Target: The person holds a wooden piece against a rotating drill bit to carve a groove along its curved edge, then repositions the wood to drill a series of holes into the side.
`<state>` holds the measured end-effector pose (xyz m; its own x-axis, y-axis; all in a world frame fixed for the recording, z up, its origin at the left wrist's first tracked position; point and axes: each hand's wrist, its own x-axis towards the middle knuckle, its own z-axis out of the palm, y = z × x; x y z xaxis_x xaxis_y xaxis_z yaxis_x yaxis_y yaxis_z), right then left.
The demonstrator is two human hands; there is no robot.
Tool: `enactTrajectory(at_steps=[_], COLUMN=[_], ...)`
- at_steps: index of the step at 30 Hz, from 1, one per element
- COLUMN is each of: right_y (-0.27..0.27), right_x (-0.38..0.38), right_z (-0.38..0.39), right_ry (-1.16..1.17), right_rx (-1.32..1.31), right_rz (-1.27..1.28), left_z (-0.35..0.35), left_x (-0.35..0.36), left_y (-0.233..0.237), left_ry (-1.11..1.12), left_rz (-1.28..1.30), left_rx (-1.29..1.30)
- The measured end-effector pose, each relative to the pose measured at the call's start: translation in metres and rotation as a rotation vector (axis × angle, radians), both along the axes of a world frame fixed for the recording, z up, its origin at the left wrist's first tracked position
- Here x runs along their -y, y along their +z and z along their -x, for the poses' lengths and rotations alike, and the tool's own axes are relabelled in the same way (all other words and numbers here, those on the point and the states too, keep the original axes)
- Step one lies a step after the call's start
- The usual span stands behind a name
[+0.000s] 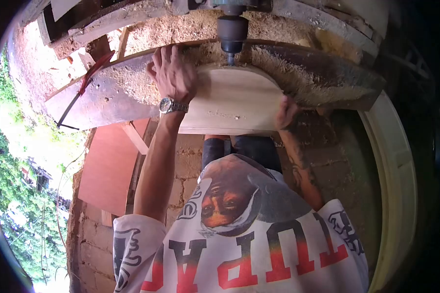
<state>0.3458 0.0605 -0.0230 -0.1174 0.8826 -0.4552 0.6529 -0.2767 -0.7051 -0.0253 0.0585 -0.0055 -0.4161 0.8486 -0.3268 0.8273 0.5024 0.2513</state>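
Your left hand (173, 78), half-curled, braces the board (234, 97) at ten o'clock; right hand (286, 111) grips its three o'clock edge. Press flat, fingers clear of the bit (231, 59) at twelve.

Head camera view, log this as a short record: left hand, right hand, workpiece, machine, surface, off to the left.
left hand: at board's upper left, watch on wrist
right hand: holding board's right edge
workpiece: pale wooden board, curved far edge
machine: dark chuck above, bit at curved edge
surface: worktable, strewn with sawdust
off left: red-handled tool
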Motion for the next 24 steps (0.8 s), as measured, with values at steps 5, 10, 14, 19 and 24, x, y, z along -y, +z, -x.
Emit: enactTrajectory(at_steps=[5,10,14,19,24], right_y=[0.001,0.008,0.016,0.014,0.007], right_x=[-0.007,-0.020,-0.018,-0.026,-0.044], right_z=[0.007,0.016,0.016,-0.001,-0.008], right_ry=[-0.031,-0.008,0.042,0.177,0.279], right_rx=[0.019,-0.003,-0.001,0.019,0.045], right_rz=[0.041,-0.027,0.013,-0.002,0.047], left_z=[0.007,0.010,0.007,-0.012,-0.023], left_x=[-0.014,-0.025,-0.013,0.023,0.042], left_y=[-0.007,0.002,-0.009,0.006,0.003], left_ry=[-0.011,0.014,-0.016,0.103,0.174], left_rz=[-0.140,-0.031,-0.239,-0.093,-0.116], left_rx=[-0.076,-0.009,-0.014,0.156,0.183])
